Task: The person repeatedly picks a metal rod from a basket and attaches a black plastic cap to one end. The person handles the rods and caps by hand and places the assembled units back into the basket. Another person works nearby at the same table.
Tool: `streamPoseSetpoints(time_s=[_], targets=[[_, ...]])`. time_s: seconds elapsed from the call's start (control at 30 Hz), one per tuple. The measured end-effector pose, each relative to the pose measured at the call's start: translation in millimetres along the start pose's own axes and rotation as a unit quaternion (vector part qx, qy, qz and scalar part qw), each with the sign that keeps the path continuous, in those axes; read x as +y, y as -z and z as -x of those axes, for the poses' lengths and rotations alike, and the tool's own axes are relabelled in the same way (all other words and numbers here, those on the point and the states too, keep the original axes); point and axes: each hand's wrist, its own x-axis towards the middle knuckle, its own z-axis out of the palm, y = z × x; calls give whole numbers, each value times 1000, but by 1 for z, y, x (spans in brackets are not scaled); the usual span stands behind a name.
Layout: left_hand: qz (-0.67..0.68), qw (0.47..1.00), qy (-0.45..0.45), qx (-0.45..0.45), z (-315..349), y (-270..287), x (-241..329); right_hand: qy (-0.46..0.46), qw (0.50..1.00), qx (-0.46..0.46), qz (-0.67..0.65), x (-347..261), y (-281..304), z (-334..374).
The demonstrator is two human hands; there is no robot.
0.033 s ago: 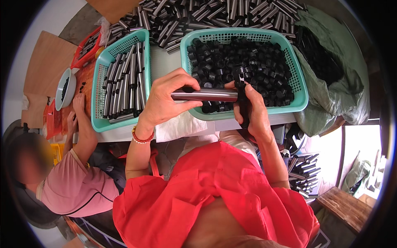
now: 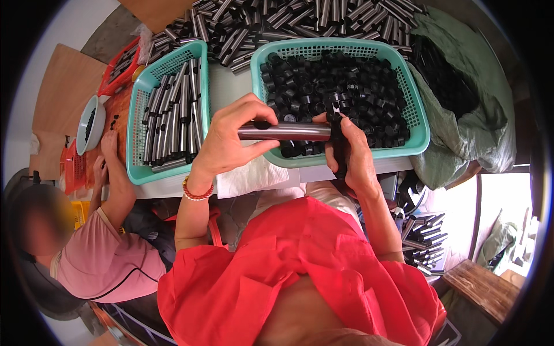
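My left hand (image 2: 228, 141) grips a shiny metal tube (image 2: 297, 132) between thumb and fingers, keeping it level over the near edge of a green basket (image 2: 340, 160). A dark hole shows in the tube near my fingertips. At its right end, my right hand (image 2: 359, 153) is closed around a long black piece (image 2: 339, 147), upright in the picture, which meets the tube's end. What kind of piece it is, I cannot make out. Many small black plastic caps (image 2: 369, 86) fill the basket beneath.
Left of me, another green basket (image 2: 135, 172) holds metal tubes. More tubes (image 2: 288, 17) are heaped behind. A green sack (image 2: 487, 132) lies at the right. A co-worker in a pink shirt (image 2: 109, 259) sits at the left, hands near a white bowl (image 2: 99, 134). A white cloth (image 2: 251, 177) lies at the table edge.
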Motion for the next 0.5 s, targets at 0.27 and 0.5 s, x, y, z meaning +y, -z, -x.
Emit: streamPoseSetpoints(time_s=[0.27,0.5], targets=[[234,967,84,64,9,4,-20,8,1000,4,-25,12,-1,3],[580,789,64,194,15,-34,-35,-16,999,-36,-23,11,-11,5]])
